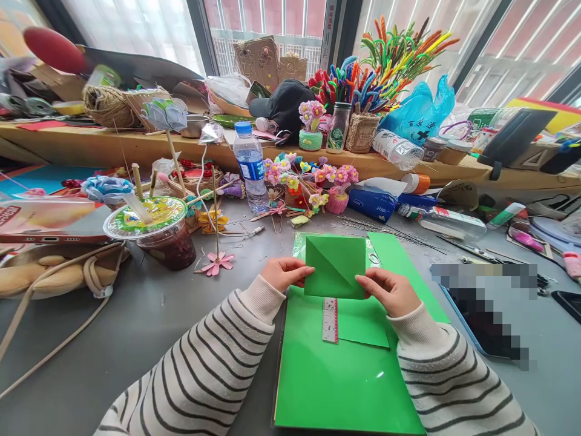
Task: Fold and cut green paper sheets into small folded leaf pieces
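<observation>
Between my two hands a piece of green paper (pixel 334 266) is held up, with a diagonal crease running across it. My left hand (pixel 285 274) pinches its left edge between thumb and fingers. At the lower right edge, my right hand (pixel 391 290) grips it the same way. Beneath lies a glossy green pack of paper (pixel 336 387) on the grey table. On the pack rest a short ruler (pixel 330 321) with a pink edge and a smaller green paper piece (pixel 365 324). Another green sheet (pixel 408 266) sticks out behind my right hand.
To the left stand a lidded drink cup (pixel 170 242) and a pink paper flower (pixel 216 264). A water bottle (pixel 252 175), craft flowers (pixel 313 175) and a blue tissue pack (pixel 372 203) line the back. A phone (pixel 481 327), partly pixelated, lies at right.
</observation>
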`<action>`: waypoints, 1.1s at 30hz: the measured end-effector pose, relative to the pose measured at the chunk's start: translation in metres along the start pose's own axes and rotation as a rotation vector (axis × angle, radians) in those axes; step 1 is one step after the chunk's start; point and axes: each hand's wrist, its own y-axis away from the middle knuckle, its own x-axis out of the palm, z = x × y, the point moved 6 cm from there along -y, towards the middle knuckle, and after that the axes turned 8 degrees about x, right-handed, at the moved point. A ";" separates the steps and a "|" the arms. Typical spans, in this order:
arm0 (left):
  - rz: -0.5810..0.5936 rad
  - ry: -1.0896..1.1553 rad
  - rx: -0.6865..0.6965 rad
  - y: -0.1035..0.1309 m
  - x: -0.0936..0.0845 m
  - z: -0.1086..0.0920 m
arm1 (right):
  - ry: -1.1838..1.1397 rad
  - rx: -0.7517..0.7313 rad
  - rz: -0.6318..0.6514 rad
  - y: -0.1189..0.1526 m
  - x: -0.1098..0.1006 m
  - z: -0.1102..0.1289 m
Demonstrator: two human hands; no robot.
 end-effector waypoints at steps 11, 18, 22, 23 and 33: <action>0.076 -0.078 0.022 0.000 0.001 0.002 | 0.020 0.021 -0.066 0.000 -0.005 0.000; 0.105 -0.079 0.001 0.001 0.001 0.002 | -0.036 0.035 0.021 0.000 0.000 -0.002; 0.126 0.063 0.023 0.000 0.004 -0.002 | -0.082 -0.065 -0.006 0.003 -0.003 0.003; 0.137 0.113 0.026 0.000 0.005 -0.002 | -0.087 -0.134 -0.013 0.005 -0.005 0.007; 0.135 0.023 -0.051 -0.002 0.003 0.004 | 0.189 -0.552 0.022 0.015 -0.006 0.032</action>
